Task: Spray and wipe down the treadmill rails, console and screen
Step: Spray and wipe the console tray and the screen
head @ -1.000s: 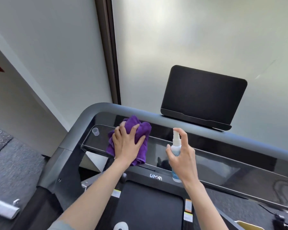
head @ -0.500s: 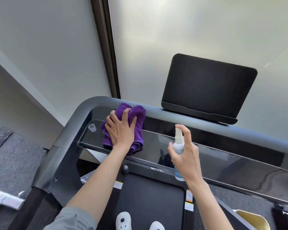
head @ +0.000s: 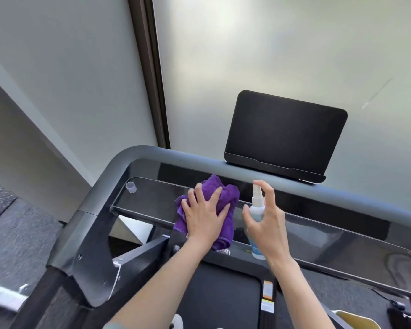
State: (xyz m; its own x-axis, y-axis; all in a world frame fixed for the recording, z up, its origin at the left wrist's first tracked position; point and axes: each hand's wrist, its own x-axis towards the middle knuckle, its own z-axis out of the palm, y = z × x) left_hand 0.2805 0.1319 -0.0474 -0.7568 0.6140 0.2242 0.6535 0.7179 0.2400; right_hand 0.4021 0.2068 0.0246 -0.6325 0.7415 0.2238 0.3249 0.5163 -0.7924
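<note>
Purple cloth (head: 220, 210) sits left of centre on the glossy console shelf (head: 330, 236) | my left grip (head: 205, 217) presses it, fingers spread flat | my right grip (head: 265, 224) curls round the spray bottle (head: 257, 210), forefinger on nozzle | screen (head: 285, 131) on far rail (head: 247, 170)

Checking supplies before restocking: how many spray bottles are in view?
1. The spray bottle is gripped in the right hand, above the glossy console shelf, beside the purple cloth. Others may sit out of frame.
</note>
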